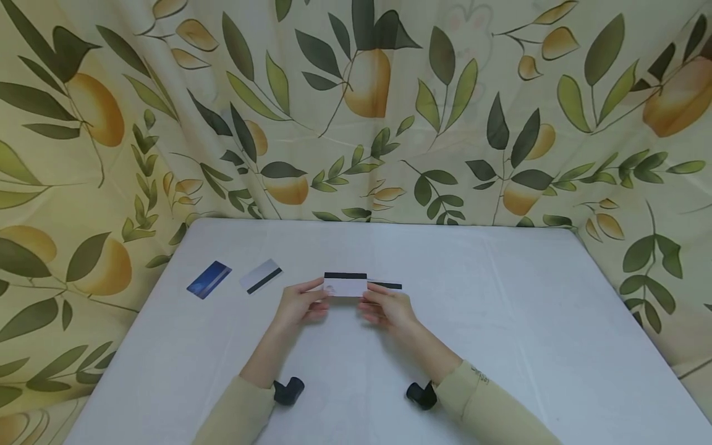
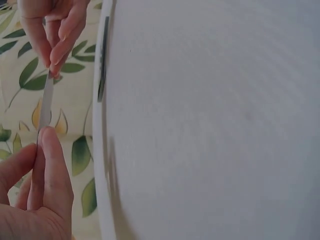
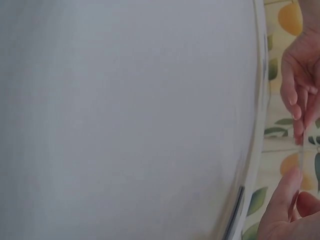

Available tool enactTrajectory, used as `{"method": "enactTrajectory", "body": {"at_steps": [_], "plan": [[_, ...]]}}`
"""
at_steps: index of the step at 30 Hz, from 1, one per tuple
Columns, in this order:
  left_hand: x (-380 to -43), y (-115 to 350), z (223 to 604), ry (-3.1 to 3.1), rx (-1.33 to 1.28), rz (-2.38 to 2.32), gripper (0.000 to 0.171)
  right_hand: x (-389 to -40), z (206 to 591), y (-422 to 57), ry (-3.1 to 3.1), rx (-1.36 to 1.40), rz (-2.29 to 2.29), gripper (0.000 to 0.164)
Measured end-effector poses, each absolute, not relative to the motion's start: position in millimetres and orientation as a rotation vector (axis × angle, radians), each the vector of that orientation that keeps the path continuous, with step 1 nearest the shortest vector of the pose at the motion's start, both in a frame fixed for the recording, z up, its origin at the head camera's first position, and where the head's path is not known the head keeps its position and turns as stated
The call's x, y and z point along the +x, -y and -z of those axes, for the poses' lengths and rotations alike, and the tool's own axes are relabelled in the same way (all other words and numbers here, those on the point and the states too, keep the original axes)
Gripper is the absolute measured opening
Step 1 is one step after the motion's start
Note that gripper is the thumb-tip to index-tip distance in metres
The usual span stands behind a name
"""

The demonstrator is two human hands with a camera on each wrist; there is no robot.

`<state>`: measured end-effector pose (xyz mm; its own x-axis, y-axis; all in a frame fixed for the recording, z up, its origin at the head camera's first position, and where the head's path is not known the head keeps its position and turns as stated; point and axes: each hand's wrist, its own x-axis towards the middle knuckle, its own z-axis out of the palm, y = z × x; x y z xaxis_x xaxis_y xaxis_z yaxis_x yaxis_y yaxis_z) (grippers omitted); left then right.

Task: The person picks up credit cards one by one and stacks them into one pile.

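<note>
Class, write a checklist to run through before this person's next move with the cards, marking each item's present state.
1. Left hand pinches the held card: ok.
2. Right hand pinches it too: ok.
3. Held card lifted off the table: ok.
4. Blue card and grey card apart: ok.
5. Fourth card fully visible in the head view: not ok, partly hidden.
6. Held card's far face: cannot tell.

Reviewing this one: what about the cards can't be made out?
- Head: far side of the held card, turned away from the camera.
- Head: lower part of the rear striped card, covered by the right hand.
- Head: any fine print on the blue card, too small.
</note>
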<state>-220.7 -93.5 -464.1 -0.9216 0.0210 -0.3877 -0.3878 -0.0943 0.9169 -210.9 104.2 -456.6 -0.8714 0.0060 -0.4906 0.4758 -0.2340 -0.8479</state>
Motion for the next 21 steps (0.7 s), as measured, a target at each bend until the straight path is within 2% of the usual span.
{"method": "enactTrajectory", "body": {"at_steps": [21], "plan": [[-235, 36, 474, -1.804, -0.326, -2.085, 0.043, -213, 455, -157, -1.772, 0.697, 2.087, 0.042]]}}
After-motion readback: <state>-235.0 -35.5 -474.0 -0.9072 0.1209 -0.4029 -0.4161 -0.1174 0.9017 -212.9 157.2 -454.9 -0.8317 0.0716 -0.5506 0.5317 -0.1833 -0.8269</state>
